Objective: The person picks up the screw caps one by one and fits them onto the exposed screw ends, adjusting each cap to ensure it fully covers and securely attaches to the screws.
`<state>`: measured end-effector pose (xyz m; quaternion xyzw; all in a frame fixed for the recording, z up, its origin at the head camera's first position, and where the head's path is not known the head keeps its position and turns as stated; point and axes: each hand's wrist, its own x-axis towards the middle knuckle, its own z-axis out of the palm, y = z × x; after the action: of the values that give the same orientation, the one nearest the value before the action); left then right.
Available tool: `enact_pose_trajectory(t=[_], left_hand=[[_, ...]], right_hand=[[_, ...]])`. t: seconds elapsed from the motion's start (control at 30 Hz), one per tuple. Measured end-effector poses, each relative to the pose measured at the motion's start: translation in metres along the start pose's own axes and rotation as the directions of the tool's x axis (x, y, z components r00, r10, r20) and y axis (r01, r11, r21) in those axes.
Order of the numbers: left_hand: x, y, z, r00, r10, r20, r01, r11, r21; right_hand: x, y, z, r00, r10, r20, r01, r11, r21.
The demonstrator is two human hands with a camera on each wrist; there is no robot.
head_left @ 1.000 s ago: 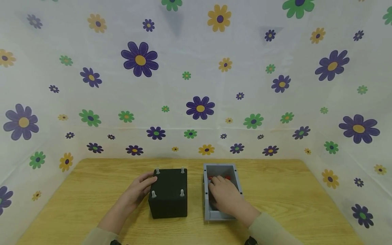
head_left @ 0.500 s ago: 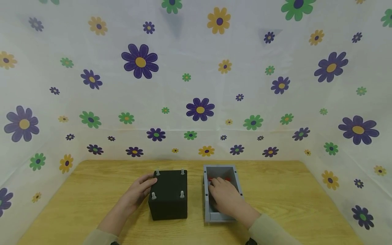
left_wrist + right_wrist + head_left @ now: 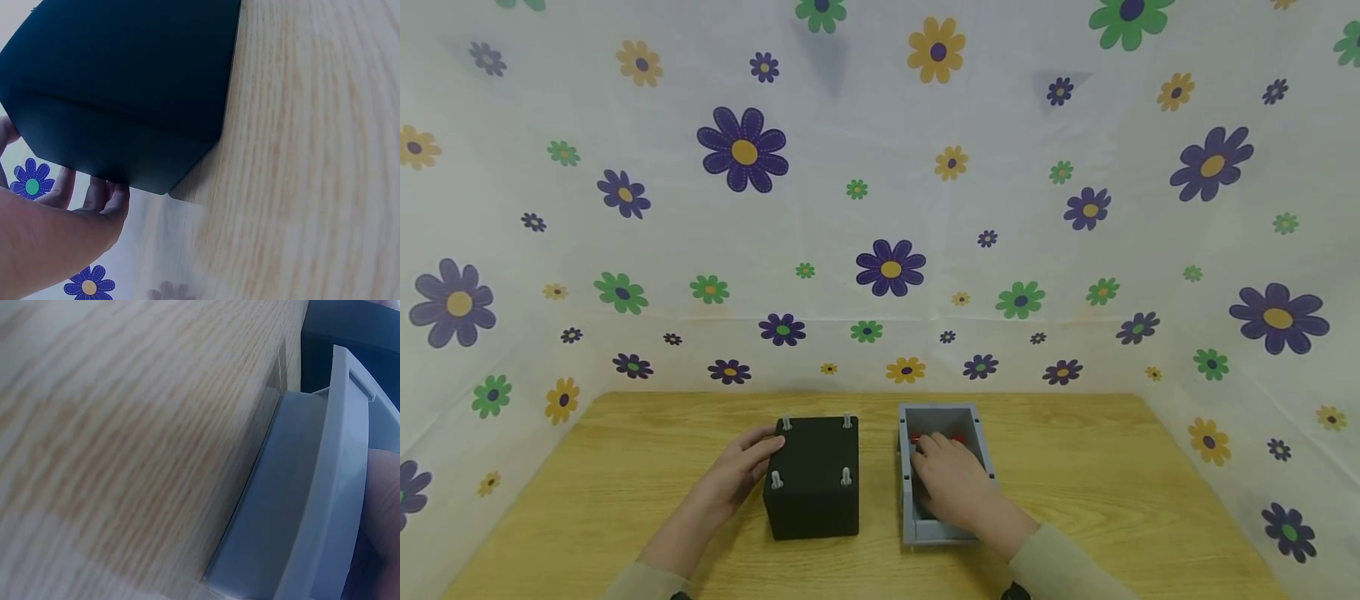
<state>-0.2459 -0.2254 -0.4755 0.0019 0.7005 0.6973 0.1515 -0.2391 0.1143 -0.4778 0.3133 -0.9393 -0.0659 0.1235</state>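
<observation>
A black box (image 3: 816, 454) stands on the table with a pale peg at each corner of its top. My left hand (image 3: 733, 471) rests against its left side, one fingertip on the top edge; the left wrist view shows several fingers (image 3: 97, 195) touching the box wall. To the right is a grey open-topped bin (image 3: 940, 410). My right hand (image 3: 953, 483) reaches down into it, beside small red objects (image 3: 958, 438) near the far end. Its fingertips are hidden, so whether they hold anything does not show. The right wrist view shows mostly the bin's wall (image 3: 325, 487).
Both containers stand on a wood-grain table (image 3: 1075, 483), with a narrow strip of tabletop between them. A white flower-print sheet (image 3: 820, 233) encloses the back and both sides. Beige sleeves (image 3: 1067, 567) cover the forearms.
The head view has shifted very slightly. Both hands, the black box and the grey bin stay where they were.
</observation>
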Motion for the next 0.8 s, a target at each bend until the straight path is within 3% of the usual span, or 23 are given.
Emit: enact_pose_trajectory(t=[0.4,0.8], left_hand=[[-0.001,0.001,0.001,1.0,-0.007,0.002,0.007,1.0,-0.003],[-0.001,0.001,0.001,1.0,-0.012,0.002,0.012,1.0,0.005]], right_hand=[[-0.001,0.0,-0.007,1.0,0.014,0.002,-0.014,1.0,-0.028],[0.0,0.005,-0.013,0.999,0.005,-0.036,-0.005,1.0,0.006]])
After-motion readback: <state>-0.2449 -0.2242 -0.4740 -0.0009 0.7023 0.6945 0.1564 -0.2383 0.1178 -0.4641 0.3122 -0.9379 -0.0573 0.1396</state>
